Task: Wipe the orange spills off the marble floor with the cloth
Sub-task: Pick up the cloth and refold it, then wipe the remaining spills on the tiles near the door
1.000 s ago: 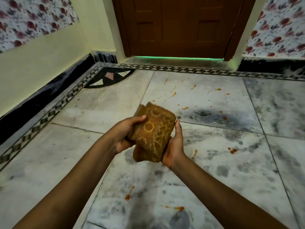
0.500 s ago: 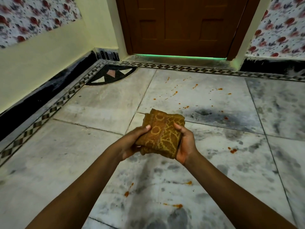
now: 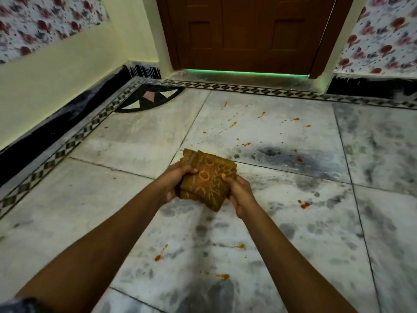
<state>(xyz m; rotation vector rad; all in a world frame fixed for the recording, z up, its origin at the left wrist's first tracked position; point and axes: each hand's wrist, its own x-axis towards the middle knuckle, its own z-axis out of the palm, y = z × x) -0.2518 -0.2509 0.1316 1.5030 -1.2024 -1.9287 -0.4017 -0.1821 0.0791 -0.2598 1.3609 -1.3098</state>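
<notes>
grey-veined white marble floor [image 3: 140, 199] with a black-and-white diamond border strip [image 3: 74, 141] along the walls and a dark fan-shaped corner inlay [image 3: 149, 99]. brown panelled wooden door [image 3: 248, 32] at the far side, green glow along its bottom edge. pale yellow wall [image 3: 56, 71] to the left, floral-print wallpaper panels [image 3: 383, 30] on both sides.

item: folded mustard-brown cloth with an orange geometric pattern [image 3: 207, 179], held above the floor, not touching it, at mid-frame.

left hand [image 3: 176, 180]: grasps the cloth's left edge, fingers curled over the top.

right hand [image 3: 239, 193]: grasps the cloth's right edge, thumb on the top face.

orange spills [image 3: 304, 204]: small scattered drops and streaks on the marble, a spray beyond the cloth toward the door, a cluster to the right, several spots near the forearms.
</notes>
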